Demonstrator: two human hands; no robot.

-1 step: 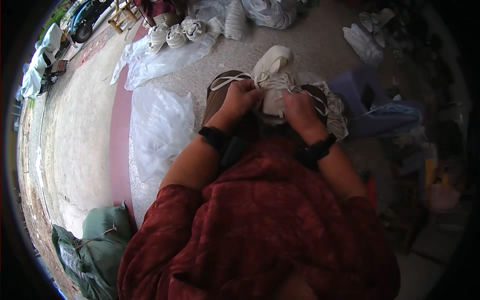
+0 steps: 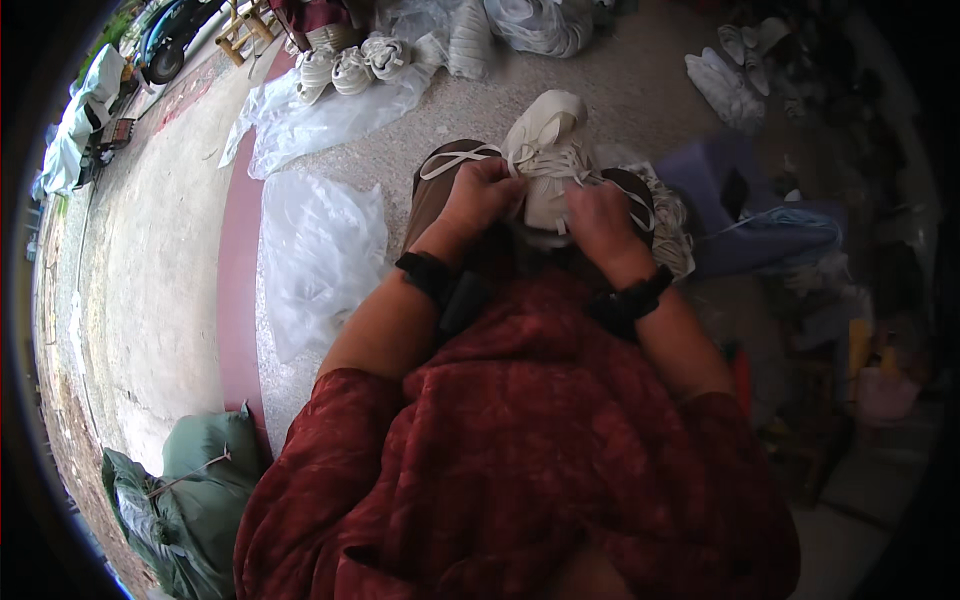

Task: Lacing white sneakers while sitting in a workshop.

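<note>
A cream lace-up sneaker (image 2: 548, 128) rests between my knees, its toe pointing away from me. Crossed cream laces run up its front. My left hand (image 2: 484, 196) is closed in a pinch at the shoe's left edge, gripping a shoelace (image 2: 460, 158) whose loose length lies over my left knee. On the other side my right hand (image 2: 602, 222) is closed low by the lace rows, with lace trailing out past it in a loop over my right knee. The fingertips of the right hand are partly hidden and slightly blurred.
Several cream shoes (image 2: 352, 74) stand on plastic sheeting ahead to the left. A clear plastic bag (image 2: 322, 250) lies on the floor at left. To the right are a purple-blue container (image 2: 705, 185) and white shoes (image 2: 724, 92). A green sack (image 2: 205, 465) sits at lower left.
</note>
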